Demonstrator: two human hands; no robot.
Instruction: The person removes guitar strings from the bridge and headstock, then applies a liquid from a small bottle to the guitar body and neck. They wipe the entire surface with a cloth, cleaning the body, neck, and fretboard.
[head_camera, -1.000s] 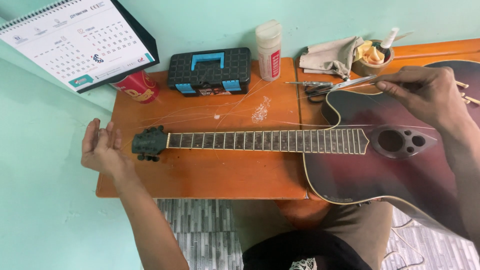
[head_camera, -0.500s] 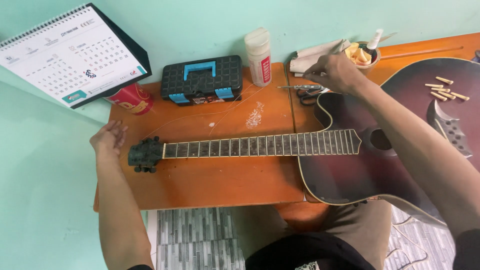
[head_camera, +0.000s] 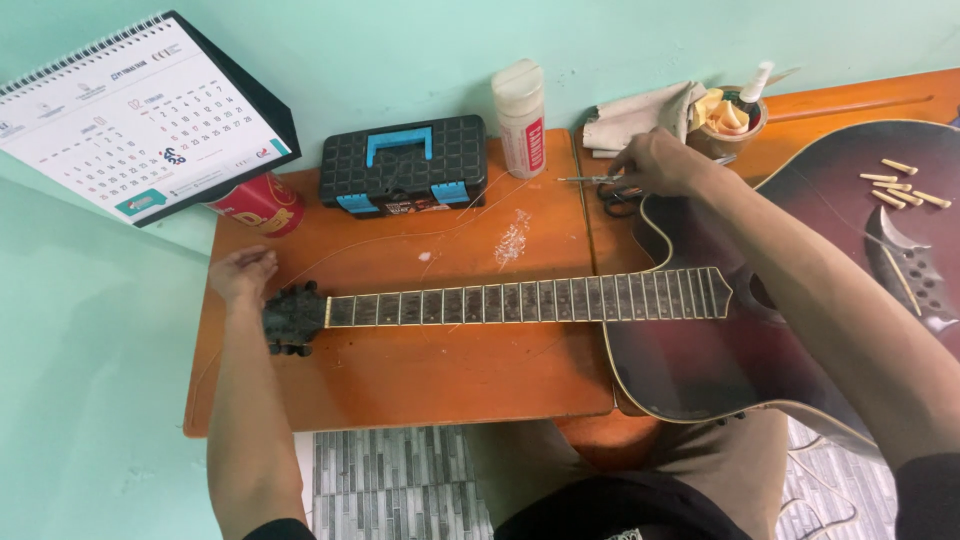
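Our right hand closes, apparently, on the scissors lying crosswise beyond the guitar neck; our left hand, loosely curled, rests beside the headstock.

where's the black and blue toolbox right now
In the head view the toolbox sits at the table's back edge by the wall, between the red can and the white bottle.
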